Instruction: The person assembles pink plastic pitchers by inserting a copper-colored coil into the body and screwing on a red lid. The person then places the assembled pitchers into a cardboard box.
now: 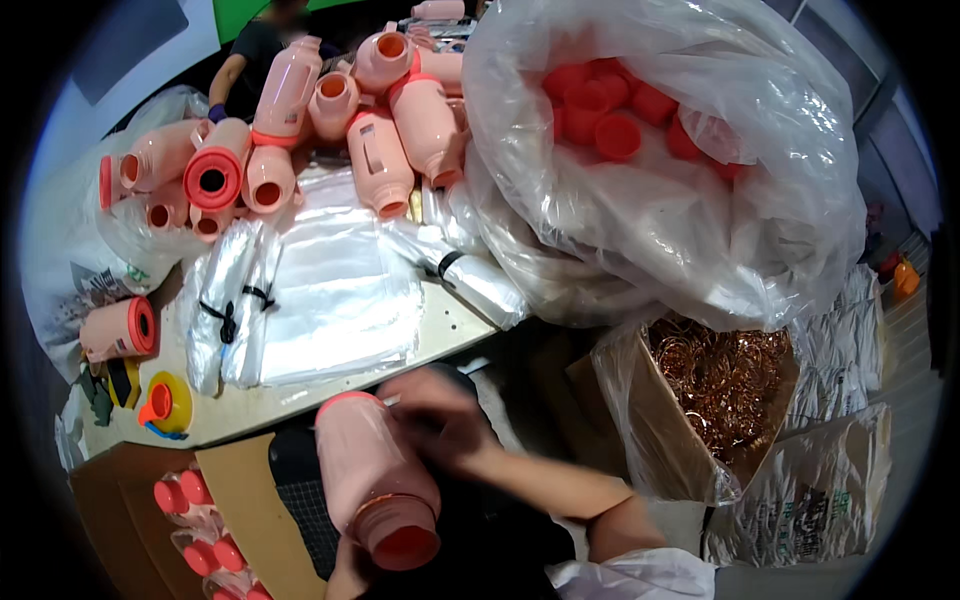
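Tilting a pink bottle (pixel 372 450) at 7 o'clock, above the lap, aiming its open mouth between 5 and 6 o'clock and its red-rimmed end toward 11 o'clock, showing a thin copper-coloured band (pixel 392 497) around the base of the neck. Reaching up from the lower edge, also at 7 o'clock, with the left hand (pixel 347 572), mostly hiding it behind the bottle; being unable to tell gripping from propping there. Bending the right hand (pixel 445 415) just beside the bottle's upper part, between 6 and 7 o'clock, blurring its fingers; being unable to tell touching from hovering, or open from closed. Facing the tabletop (pixel 450 312), seeing clear plastic sheets (pixel 345 270) toward 9 o'clock, heaped pink bottles (pixel 425 125) from 10 to 11 o'clock, and a person (pixel 258 55) beyond them at 11 o'clock. Passing to a large clear bag (pixel 620 220) between 1 and 2 o'clock, holding red cup-shaped pieces (pixel 618 137). Finding a lined cardboard box (pixel 650 420) of copper-coloured rings (pixel 715 390) at 4 o'clock, and a carton (pixel 240 500) containing red-topped containers (pixel 200 557) at 8 o'clock
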Motion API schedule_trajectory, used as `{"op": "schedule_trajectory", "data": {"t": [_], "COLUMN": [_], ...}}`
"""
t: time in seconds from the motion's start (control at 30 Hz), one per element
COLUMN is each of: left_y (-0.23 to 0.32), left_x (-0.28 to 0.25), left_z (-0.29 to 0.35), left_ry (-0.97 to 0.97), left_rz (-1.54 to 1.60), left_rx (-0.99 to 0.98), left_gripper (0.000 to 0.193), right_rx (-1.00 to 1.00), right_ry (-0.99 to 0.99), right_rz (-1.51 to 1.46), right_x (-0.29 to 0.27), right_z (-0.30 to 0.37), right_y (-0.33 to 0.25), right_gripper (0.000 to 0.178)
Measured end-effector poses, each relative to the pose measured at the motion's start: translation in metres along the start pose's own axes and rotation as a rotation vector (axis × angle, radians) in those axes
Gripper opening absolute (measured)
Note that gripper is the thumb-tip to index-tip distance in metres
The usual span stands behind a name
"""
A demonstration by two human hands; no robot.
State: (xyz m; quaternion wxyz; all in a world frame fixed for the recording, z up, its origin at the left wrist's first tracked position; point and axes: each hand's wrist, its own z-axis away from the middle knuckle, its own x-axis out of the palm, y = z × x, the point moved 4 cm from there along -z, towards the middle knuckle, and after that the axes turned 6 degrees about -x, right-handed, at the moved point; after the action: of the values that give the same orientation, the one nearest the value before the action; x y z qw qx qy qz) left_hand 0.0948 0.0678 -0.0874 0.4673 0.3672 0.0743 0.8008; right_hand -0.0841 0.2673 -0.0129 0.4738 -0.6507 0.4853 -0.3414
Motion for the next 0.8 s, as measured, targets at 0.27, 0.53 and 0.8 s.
{"op": "schedule_trajectory", "data": {"t": [0.27, 0.53, 0.8], "left_y": [0.055, 0.100, 0.109], "left_x": [0.016, -0.004, -0.039], "left_z": [-0.052, -0.072, -0.026], "left_ry": [0.056, 0.084, 0.280], "left_rz": [0.152, 0.281, 0.008], "left_rx": [0.279, 0.456, 0.513], "left_gripper": [0.055, 0.053, 0.054], "right_rx": [-0.056, -0.203, 0.137], "right_ry": [0.436, 0.529, -0.312], "right_rz": [1.839, 0.097, 0.263], "right_x": [-0.397, -0.135, 0.026], "right_z": [-0.219, -0.066, 0.052], "right_y": [-0.015, -0.007, 0.029], "right_gripper": [0.045, 0.053, 0.089]}}
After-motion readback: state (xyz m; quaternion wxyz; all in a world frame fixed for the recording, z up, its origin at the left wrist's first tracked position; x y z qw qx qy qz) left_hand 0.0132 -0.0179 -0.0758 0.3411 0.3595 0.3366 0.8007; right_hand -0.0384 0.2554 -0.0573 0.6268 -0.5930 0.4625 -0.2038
